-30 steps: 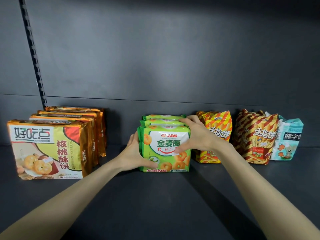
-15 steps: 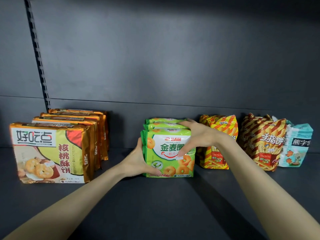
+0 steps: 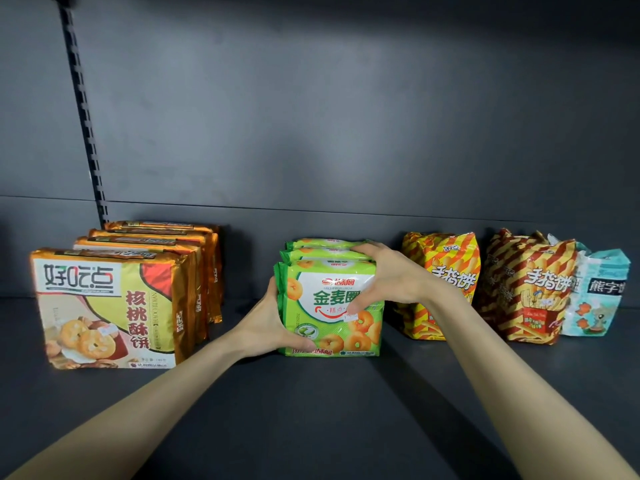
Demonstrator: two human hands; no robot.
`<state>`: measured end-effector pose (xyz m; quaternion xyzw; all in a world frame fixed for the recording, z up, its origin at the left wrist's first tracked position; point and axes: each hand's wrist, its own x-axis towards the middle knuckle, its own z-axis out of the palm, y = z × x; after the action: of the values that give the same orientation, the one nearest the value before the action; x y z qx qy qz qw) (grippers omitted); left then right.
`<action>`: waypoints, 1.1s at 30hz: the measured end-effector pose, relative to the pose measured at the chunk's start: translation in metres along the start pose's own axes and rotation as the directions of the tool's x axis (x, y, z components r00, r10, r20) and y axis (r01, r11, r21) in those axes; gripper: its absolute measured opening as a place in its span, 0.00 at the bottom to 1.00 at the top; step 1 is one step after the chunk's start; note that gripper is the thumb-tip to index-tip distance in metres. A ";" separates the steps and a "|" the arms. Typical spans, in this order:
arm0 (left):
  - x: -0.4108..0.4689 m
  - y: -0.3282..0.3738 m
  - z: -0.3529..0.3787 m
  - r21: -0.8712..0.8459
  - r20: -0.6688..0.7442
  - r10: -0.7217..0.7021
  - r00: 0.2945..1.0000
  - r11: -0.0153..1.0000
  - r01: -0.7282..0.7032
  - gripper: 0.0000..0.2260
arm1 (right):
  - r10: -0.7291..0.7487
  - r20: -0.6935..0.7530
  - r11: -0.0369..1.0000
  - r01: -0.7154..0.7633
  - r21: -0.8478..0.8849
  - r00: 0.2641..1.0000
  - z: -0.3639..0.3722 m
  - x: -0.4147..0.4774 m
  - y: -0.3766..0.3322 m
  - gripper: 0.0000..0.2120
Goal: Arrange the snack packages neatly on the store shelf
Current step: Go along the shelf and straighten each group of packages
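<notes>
Had both grips on the green packs (image 3: 332, 320): left hand (image 3: 266, 327) and right hand (image 3: 388, 275) squeezing the sides on the shelf (image 3: 311, 410).

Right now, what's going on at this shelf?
A person is tidying snack packs on a dark store shelf. Both hands are on the row of green cookie packs in the middle: the left hand cups the front pack's lower left edge, the right hand grips the top right corner. A row of gold walnut cookie packs stands to the left; two striped finger-biscuit bags and a pale blue bag stand to the right.
</notes>
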<state>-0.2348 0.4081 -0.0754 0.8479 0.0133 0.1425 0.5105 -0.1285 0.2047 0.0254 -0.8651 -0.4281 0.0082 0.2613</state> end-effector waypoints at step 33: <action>-0.024 -0.006 -0.030 -0.137 0.000 -0.046 0.999 0.990 0.046 0.49 | -0.032 -0.087 0.990 0.044 0.133 0.996 0.031 0.009 -0.020 0.48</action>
<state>-0.2651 0.4328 -0.0726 0.8101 0.0238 0.1325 0.5706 -0.1449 0.2345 0.0097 -0.8367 -0.4315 -0.0046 0.3371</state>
